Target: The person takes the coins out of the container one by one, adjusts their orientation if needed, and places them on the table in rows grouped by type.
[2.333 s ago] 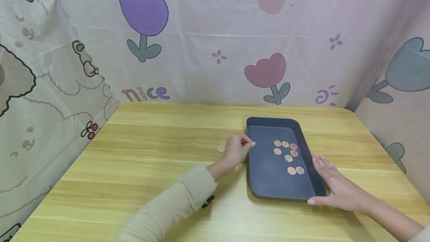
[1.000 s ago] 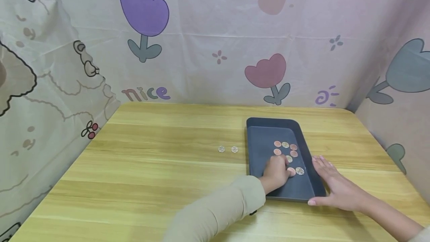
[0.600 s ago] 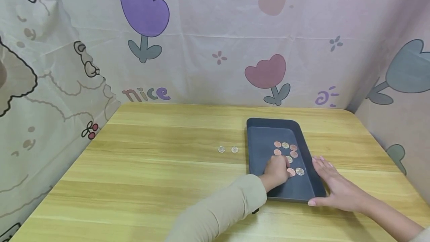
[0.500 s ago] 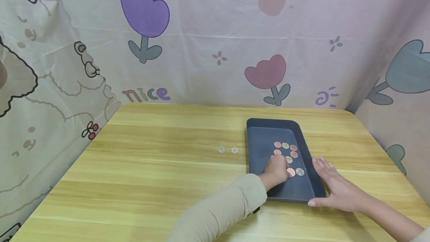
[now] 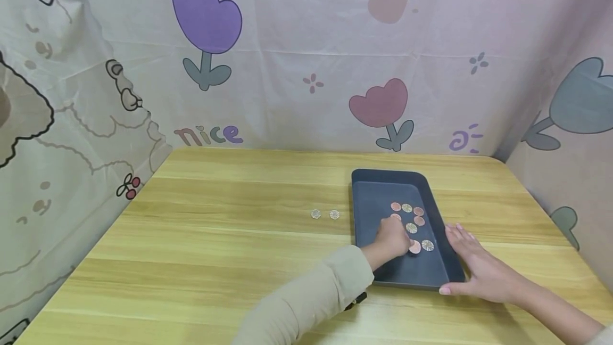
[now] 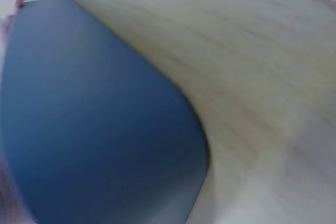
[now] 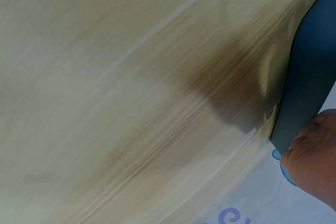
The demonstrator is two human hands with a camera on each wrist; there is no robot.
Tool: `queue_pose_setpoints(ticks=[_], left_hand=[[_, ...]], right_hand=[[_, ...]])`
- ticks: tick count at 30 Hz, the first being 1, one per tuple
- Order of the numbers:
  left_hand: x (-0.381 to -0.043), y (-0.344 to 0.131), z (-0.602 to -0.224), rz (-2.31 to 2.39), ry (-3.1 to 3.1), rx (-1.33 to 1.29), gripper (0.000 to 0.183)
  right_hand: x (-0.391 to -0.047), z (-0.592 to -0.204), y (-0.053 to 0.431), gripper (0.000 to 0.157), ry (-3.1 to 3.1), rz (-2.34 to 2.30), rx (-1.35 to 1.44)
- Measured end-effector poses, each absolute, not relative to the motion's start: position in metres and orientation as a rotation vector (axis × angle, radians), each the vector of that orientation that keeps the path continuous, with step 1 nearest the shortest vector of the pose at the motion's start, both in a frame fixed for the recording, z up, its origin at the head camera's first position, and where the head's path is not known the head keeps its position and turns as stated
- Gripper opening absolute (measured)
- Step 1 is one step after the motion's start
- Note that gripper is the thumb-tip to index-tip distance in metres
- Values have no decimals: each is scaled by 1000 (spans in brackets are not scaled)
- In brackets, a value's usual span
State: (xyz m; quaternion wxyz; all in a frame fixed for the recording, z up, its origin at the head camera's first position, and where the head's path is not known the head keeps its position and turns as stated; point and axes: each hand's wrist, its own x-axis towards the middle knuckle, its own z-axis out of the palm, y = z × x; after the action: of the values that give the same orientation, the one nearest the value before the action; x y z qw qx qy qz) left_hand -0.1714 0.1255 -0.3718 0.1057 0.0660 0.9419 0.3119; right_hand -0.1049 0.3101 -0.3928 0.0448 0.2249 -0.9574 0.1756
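A dark grey rectangular tray (image 5: 383,175) lies on the wooden table, several copper and silver-coloured coins on its floor. My left hand (image 5: 391,237) reaches in over the near left side, fingers curled, and pinches a copper coin (image 5: 415,247) at its edge, low over the tray's floor. Beside that coin lies a silver-coloured coin (image 5: 428,245). My right hand (image 5: 481,270) rests against the tray's right wall with straight fingers, its thumb at the near right corner. In the left wrist view the tray's outer wall (image 6: 105,114) hides the left fingers.
Two silver-coloured coins, one further left (image 5: 315,214) and one nearer the tray (image 5: 334,214), lie side by side on the table (image 5: 230,222). A printed cloth (image 5: 297,25) hangs behind the table and along both sides.
My left hand has gone from the tray's left rim to the coins inside, then drawn slightly left and up. A second table coin, earlier hidden behind that hand, shows. The right hand stays put.
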Motion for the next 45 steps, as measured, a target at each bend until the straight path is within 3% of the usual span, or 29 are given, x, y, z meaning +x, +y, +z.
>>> queue_pose_setpoints(ticks=[7,16,24,45], left_hand=[[-168,108,-353,954,2769,295,22],[-164,75,-344,1334,2605,374,20],[-170,46,-351,1517,2527,492,15],[-189,-26,-392,1487,2605,335,12]], right_hand=[[-104,-394,310,113,-2918,542,688],[-104,-392,309,113,-2936,558,669],[-104,-392,310,114,-2947,572,655],[-103,-390,309,112,-2953,568,662]])
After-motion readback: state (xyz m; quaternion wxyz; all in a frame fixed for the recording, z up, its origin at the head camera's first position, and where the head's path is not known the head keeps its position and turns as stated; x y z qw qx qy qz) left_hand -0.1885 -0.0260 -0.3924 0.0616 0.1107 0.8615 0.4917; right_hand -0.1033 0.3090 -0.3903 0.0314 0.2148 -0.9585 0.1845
